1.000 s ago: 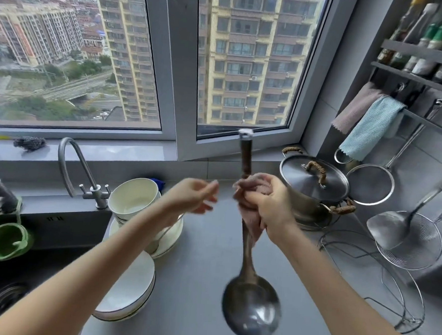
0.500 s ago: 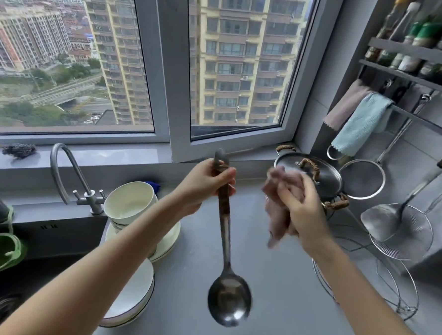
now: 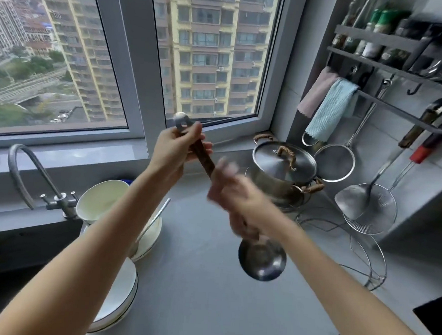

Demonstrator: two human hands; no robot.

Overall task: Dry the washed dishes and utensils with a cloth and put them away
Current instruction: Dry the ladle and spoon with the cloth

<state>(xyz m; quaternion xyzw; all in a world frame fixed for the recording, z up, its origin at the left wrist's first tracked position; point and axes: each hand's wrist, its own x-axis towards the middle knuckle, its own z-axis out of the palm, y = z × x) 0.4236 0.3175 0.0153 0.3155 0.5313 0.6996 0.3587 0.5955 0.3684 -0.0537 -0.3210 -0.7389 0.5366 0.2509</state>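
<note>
A steel ladle (image 3: 262,260) with a dark wooden handle hangs tilted above the grey counter, bowl down. My left hand (image 3: 174,149) grips the top of the handle, just under its metal hanging loop. My right hand (image 3: 241,202), blurred by motion, is wrapped around the lower shaft with the pinkish cloth (image 3: 226,169) bunched in it. White bowls (image 3: 101,201) and plates (image 3: 118,298) are stacked at the counter's left edge beside the sink.
A lidded steel pot (image 3: 283,166) stands at the back right on a wire trivet. Strainers and a spatula (image 3: 352,201) hang from a wall rail (image 3: 399,111) with towels (image 3: 329,109) at right. A wire rack (image 3: 364,256) lies below them. The tap (image 3: 30,171) curves over the sink.
My left hand took the ladle's handle top from my right. My right hand, with the cloth, let go, swung aside, then came back onto the lower shaft. The ladle now tilts right.
</note>
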